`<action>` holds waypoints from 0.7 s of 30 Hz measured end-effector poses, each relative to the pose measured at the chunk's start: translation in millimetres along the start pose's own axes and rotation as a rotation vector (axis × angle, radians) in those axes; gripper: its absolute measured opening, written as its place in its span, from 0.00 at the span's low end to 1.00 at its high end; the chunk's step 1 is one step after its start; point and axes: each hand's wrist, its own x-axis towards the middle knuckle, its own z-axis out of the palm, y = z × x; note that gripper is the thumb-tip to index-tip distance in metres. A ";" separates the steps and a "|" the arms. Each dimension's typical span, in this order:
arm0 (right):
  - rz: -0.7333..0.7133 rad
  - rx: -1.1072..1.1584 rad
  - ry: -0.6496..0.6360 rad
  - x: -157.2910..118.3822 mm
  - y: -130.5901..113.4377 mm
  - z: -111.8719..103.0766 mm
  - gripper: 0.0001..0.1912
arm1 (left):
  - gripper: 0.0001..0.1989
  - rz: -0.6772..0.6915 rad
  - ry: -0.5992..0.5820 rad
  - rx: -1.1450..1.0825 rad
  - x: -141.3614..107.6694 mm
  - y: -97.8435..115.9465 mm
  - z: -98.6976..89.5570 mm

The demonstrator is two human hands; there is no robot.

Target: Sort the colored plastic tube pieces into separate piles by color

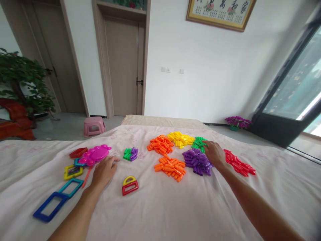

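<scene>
My left hand (104, 170) rests on the cloth with its fingers apart, just right of a magenta paw-shaped piece (96, 154) on an orange stick (87, 175). Ahead of it lie small groups of green sticks (127, 154) and purple sticks (134, 154). My right hand (214, 152) reaches to the pile of green plastic sticks (199, 144), fingers curled down at its right edge. Its fingertips are partly hidden, so what they pinch is unclear. Beside that hand are the purple pile (197, 162) and the red pile (238, 163).
Orange piles (160, 144) and a yellow pile (180, 139) lie mid-table. Frame-shaped tiles, including a dark blue rectangle (50, 207), lie at left; a red-and-yellow pair (129, 185) lies nearer. A pink stool (94, 125) stands beyond the cloth-covered table (165, 214).
</scene>
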 end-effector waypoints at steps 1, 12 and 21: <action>-0.093 0.068 -0.010 -2.1 -28.1 -0.1 0.19 | 0.14 -0.004 -0.001 -0.008 0.1 0.2 -0.1; -0.590 0.462 -0.383 -56.1 -281.6 30.1 0.21 | 0.13 0.016 0.019 -0.058 -2.5 3.7 -5.3; -0.637 0.359 -0.385 -60.3 -309.3 46.1 0.13 | 0.13 0.014 0.021 -0.040 -1.7 2.5 -4.2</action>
